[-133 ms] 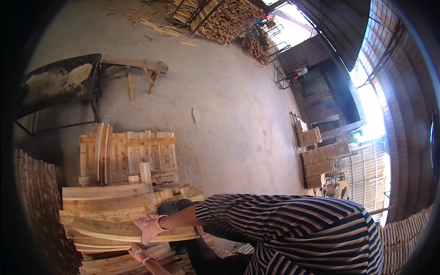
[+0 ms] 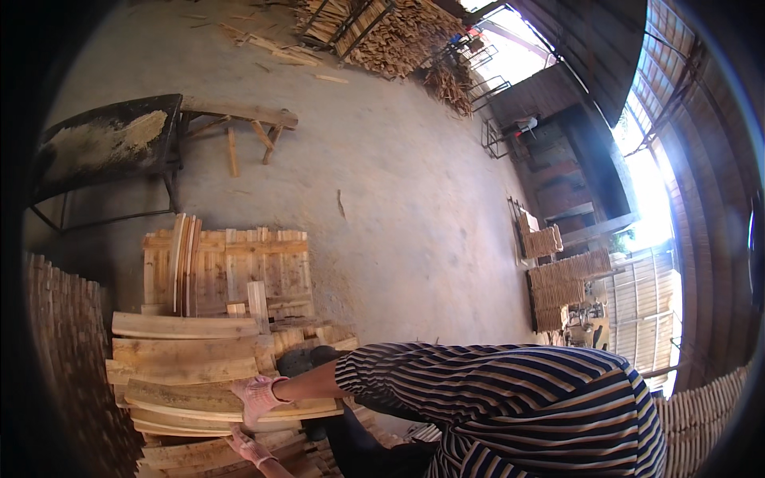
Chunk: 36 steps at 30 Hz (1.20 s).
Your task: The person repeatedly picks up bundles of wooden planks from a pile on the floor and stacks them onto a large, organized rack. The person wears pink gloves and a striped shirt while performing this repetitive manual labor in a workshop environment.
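Hands at a stack of boards (image 2: 183, 360) — scarcely altered beyond a slight view shift, so the work appears unadvanced. The right hand (image 2: 259, 398) rests on the uppermost curved board (image 2: 187, 393); the left hand (image 2: 252, 449) lies just below — fingers partly curled, though grip cannot be told.

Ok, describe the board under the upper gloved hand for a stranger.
Find the sawdust-strewn black table at upper left, then the stacked boards below. The board is under the pink-gloved hand at the end of the striped sleeve; its darker face stands out from its paler neighbours.
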Each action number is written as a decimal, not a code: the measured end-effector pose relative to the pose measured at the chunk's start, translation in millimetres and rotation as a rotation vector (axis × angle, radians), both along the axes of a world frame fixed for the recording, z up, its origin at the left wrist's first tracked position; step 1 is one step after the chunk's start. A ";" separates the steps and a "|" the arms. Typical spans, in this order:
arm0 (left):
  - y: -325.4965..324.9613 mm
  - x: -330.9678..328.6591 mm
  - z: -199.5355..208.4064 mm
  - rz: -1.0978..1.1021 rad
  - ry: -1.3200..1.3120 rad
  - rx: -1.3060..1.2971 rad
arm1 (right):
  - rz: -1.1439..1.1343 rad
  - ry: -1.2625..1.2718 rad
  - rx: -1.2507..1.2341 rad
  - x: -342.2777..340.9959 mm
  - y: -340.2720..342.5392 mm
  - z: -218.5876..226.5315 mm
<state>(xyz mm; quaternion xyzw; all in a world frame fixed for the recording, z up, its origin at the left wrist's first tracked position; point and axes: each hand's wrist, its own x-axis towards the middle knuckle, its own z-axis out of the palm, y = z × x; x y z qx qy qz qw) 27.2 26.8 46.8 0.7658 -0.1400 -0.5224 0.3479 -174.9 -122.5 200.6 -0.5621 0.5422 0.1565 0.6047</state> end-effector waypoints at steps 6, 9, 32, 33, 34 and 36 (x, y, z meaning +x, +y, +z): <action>15.3 -95.2 202.3 -0.009 -0.097 -0.083 | -0.090 0.027 0.079 -12.4 23.9 50.6; 49.7 -85.6 220.1 0.114 -0.072 0.082 | 0.091 0.067 0.228 19.2 25.3 109.5; 50.5 -131.4 434.8 0.133 -0.224 -0.102 | 0.110 -0.592 0.120 -8.4 55.9 235.7; 55.4 -134.1 435.8 0.174 -0.340 -0.131 | 0.081 -0.581 0.126 -8.1 51.6 262.7; 55.2 -117.0 425.2 0.317 -0.345 -0.131 | 0.086 -0.575 0.122 0.6 44.7 288.0; 3.1 -93.7 530.7 0.594 0.163 -0.337 | 0.103 -0.572 0.132 5.8 42.2 322.4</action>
